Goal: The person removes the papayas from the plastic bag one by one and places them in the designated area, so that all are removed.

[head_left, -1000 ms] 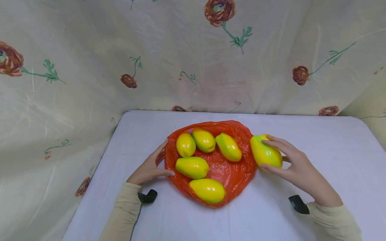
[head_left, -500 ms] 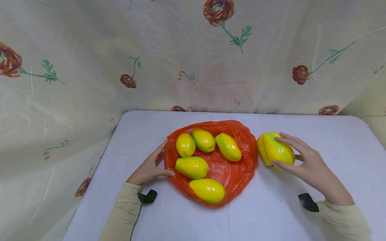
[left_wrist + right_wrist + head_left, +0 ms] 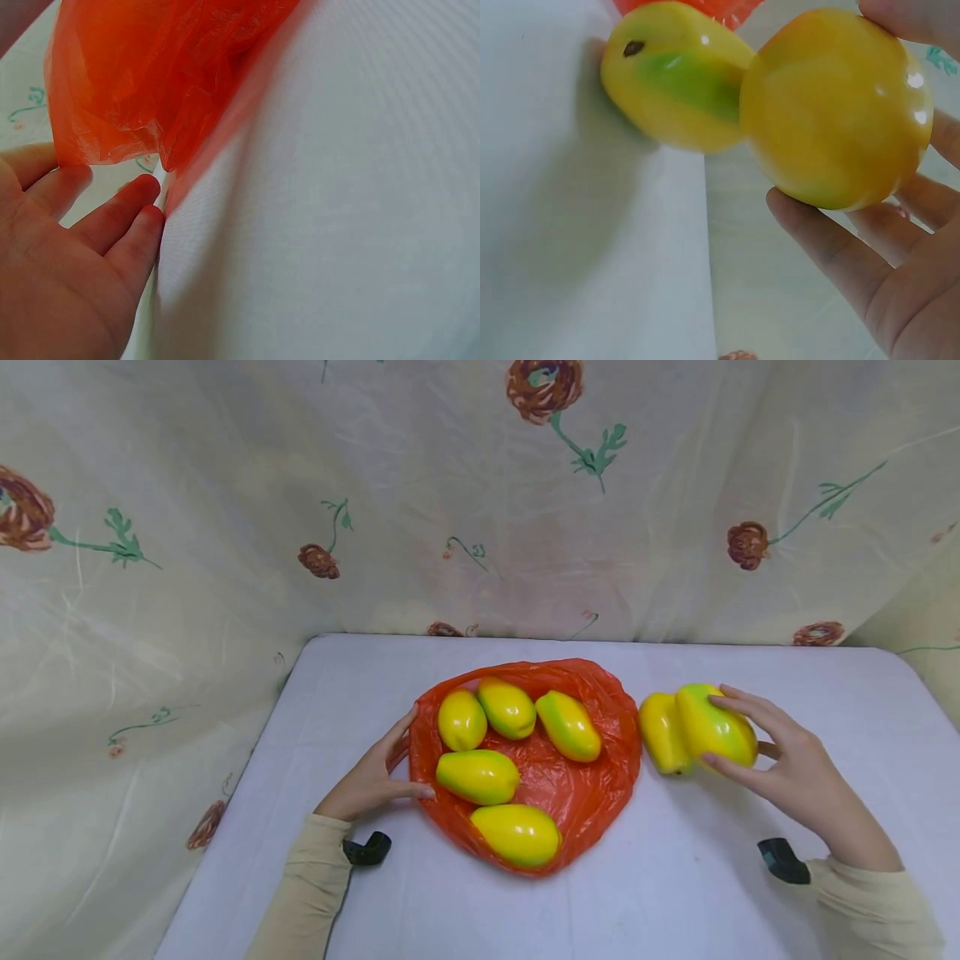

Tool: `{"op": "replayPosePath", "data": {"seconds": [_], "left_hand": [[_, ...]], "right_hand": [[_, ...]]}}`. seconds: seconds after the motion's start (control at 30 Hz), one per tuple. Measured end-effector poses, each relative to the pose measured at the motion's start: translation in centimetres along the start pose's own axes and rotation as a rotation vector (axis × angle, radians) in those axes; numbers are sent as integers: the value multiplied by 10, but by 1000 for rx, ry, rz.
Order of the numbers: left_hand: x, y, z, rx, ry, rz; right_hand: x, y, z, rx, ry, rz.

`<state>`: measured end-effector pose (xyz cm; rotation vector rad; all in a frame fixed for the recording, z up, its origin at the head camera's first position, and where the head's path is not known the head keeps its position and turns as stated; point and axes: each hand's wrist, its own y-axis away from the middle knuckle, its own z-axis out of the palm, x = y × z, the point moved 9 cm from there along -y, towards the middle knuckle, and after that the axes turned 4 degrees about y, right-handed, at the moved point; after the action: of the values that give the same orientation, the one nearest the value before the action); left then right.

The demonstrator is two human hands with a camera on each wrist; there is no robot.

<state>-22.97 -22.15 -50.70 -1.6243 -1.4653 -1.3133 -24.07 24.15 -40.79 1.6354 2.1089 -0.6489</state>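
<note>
My right hand (image 3: pixel 791 760) holds a glossy yellow-green mango (image 3: pixel 716 727) between thumb and fingers, to the right of the bag. In the right wrist view this mango (image 3: pixel 836 112) is raised over the white tabletop and overlaps a second mango (image 3: pixel 671 75). That second mango (image 3: pixel 662 735) lies on the table beside the bag's right rim. My left hand (image 3: pixel 375 777) rests against the left edge of an open red plastic bag (image 3: pixel 558 789), thumb at the front and fingers spread behind. In the left wrist view relaxed fingers (image 3: pixel 112 221) touch the thin bag (image 3: pixel 142 90).
Several mangoes (image 3: pixel 480 777) lie inside the spread bag. A white cloth covers the table (image 3: pixel 465 918). Behind its far edge hangs a flowered curtain (image 3: pixel 420 460). A black wrist camera (image 3: pixel 367 849) sits at the left sleeve, another black wrist camera (image 3: pixel 783 860) at the right.
My right hand has moved right with its mango, away from the bag's rim, uncovering the mango lying beside the bag. My left hand and the bag have stayed put.
</note>
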Motion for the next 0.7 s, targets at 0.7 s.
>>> {"op": "replayPosePath", "data": {"seconds": [0.7], "left_hand": [[0, 0, 0, -6, 2, -5]], "right_hand": [[39, -3, 3, -19, -33, 67]]}}
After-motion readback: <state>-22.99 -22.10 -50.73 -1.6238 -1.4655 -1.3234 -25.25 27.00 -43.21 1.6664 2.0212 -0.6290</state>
